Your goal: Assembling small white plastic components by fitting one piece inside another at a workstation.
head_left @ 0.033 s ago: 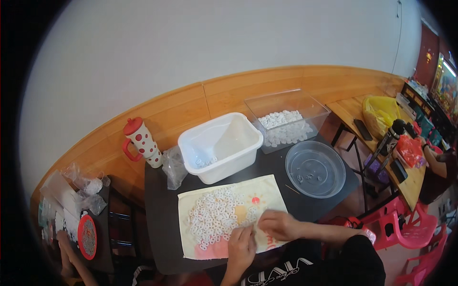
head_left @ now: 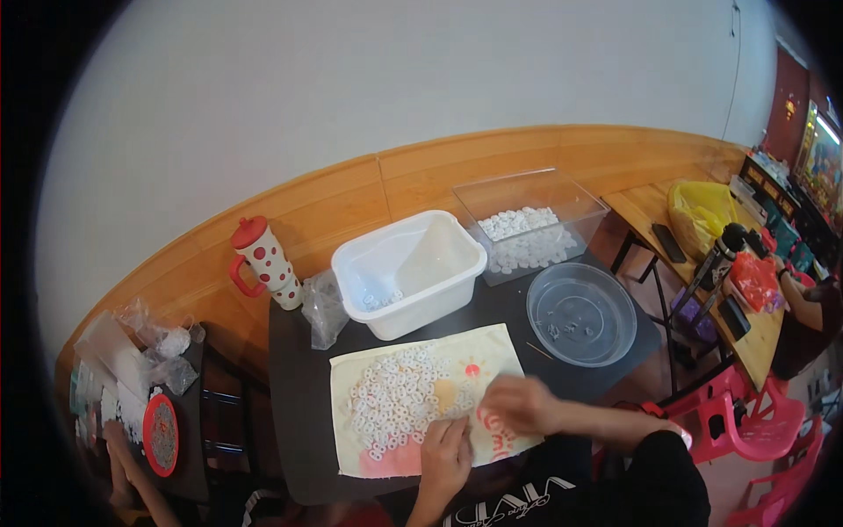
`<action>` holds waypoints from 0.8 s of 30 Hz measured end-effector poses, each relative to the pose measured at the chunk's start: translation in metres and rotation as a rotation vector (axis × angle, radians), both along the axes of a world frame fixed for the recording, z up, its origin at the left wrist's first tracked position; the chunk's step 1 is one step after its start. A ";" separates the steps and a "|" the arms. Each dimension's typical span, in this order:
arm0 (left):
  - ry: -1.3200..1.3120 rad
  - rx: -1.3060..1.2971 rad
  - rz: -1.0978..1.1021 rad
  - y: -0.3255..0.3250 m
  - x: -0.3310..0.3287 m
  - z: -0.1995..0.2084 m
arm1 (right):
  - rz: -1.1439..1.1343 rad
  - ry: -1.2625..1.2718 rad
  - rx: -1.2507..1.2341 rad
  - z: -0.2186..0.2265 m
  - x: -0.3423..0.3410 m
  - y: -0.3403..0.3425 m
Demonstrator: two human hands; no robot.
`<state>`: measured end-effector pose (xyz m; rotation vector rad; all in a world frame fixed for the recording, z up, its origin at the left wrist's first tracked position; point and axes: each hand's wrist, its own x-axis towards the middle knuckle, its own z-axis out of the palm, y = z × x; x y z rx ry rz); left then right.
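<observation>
Many small white ring-shaped pieces (head_left: 399, 400) lie in a loose pile on a pale yellow towel (head_left: 356, 461) with pink and orange prints. At the towel's near edge rests my left hand (head_left: 446, 452), its fingers curled and pressed together beside the pile; whatever they pinch is hidden. My right hand (head_left: 522, 404) hovers over the towel's right part, slightly blurred, with fingers bent inward. I cannot make out what is in it. A smaller group of pieces (head_left: 461, 400) sits between the hands and the pile.
Behind the towel stand a white tub (head_left: 408, 312) with a few pieces inside and a clear box (head_left: 531, 250) of white pieces. A round clear tray (head_left: 580, 312), a thin stick (head_left: 539, 350), a plastic bag (head_left: 325, 312) and a dotted tumbler (head_left: 268, 268) surround them. Other people's arms show at both sides.
My right hand has moved slightly up and right, away from my left hand, uncovering more of the towel's red print. My left hand stays in place.
</observation>
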<state>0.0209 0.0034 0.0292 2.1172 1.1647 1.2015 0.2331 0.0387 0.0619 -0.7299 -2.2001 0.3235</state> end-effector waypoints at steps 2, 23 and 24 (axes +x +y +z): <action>-0.031 0.055 -0.025 -0.002 -0.002 -0.003 | -0.343 -0.209 0.284 0.021 0.026 0.035; -0.191 0.159 -0.010 -0.001 -0.006 -0.010 | -0.247 -0.407 -0.093 -0.015 -0.052 0.076; -0.192 0.157 -0.005 -0.002 -0.005 -0.010 | -0.232 -0.382 -0.118 -0.018 -0.053 0.074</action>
